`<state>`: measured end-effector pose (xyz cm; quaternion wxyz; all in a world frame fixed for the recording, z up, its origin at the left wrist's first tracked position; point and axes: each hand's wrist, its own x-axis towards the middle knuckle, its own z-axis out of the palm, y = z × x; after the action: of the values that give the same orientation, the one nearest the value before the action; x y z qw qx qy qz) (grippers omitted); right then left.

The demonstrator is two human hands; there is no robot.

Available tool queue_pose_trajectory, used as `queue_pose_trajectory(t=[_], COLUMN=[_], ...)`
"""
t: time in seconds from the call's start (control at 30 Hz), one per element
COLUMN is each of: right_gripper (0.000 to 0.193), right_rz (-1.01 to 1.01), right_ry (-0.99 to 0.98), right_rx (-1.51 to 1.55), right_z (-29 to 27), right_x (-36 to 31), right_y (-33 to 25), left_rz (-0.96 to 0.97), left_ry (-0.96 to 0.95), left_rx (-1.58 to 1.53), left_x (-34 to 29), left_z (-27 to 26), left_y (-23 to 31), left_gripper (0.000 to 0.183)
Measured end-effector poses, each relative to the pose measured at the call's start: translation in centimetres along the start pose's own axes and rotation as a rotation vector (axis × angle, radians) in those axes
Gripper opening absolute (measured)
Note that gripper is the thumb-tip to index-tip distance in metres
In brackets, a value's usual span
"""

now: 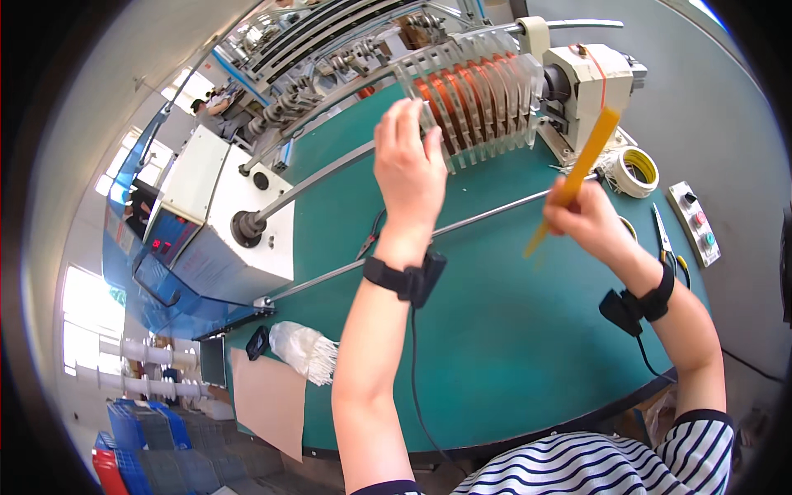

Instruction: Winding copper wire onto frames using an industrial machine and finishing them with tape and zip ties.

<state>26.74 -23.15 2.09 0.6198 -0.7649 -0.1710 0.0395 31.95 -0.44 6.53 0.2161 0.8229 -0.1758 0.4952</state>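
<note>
My right hand (pixel 587 216) grips a flat yellow stick (pixel 596 148), slanting from upper right to lower left, above the table's right side. My left hand (pixel 410 169) is raised at the near left end of a coil former (pixel 474 103), its fingers stretched and thumb apart. The thumb and fingers lie against or just before the outermost clear plate; whether they press on it I cannot tell. Orange-brown wire windings (pixel 462 92) fill the gaps between the upright clear plates. A metal shaft (pixel 322 177) runs from the former's left end to a white machine box (pixel 247 231).
A grey headstock (pixel 587 91) carries the former's right end. Tape rolls (pixel 637 172), scissors (pixel 662 231) and a push-button box (pixel 695 223) lie at right. A thin rod (pixel 487 216) crosses the green table (pixel 495 330). White ties in a bag (pixel 304 351) and brown paper (pixel 268 404) lie lower left.
</note>
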Motion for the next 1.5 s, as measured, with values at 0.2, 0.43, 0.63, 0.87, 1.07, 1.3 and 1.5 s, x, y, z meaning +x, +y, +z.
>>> queue_pose_trajectory(t=[0.2, 0.43, 0.63, 0.87, 1.07, 1.3, 1.5], right_gripper=[0.016, 0.020, 0.015, 0.008, 0.010, 0.019, 0.023], right_rz=[-0.185, -0.284, -0.274, -0.427, -0.432, -0.632, -0.732], right_ry=[0.171, 0.221, 0.313, 0.403, 0.392, 0.460, 0.483], right_rx=[0.158, 0.329, 0.293, -0.045, -0.093, -0.299, -0.302], right_z=[-0.6, 2.1, 2.6, 3.4, 3.7, 3.8, 5.6], right_x=[8.1, 6.5, 1.5, 0.4, 0.6, 2.0, 4.7], right_y=[-3.3, -0.9, 2.0, 2.9, 2.8, 2.0, 2.5], left_rz=[0.127, 0.133, -0.670, -0.456, -0.343, -0.632, -0.624], left_ry=[0.011, -0.285, 0.039, -0.445, -0.140, -0.029, 0.012], left_rx=[0.058, -0.059, -0.719, -0.103, -0.109, -0.567, -0.916], left_x=[2.7, -5.1, -2.9, -9.5, -9.4, -8.6, -7.2], left_z=[2.2, 1.4, 1.5, 3.4, 0.2, 3.1, 10.5], left_y=[-1.4, -2.1, -5.1, -8.6, -6.0, -1.6, 0.3], left_gripper=[0.011, 0.006, 0.012, 0.015, 0.008, 0.011, 0.011])
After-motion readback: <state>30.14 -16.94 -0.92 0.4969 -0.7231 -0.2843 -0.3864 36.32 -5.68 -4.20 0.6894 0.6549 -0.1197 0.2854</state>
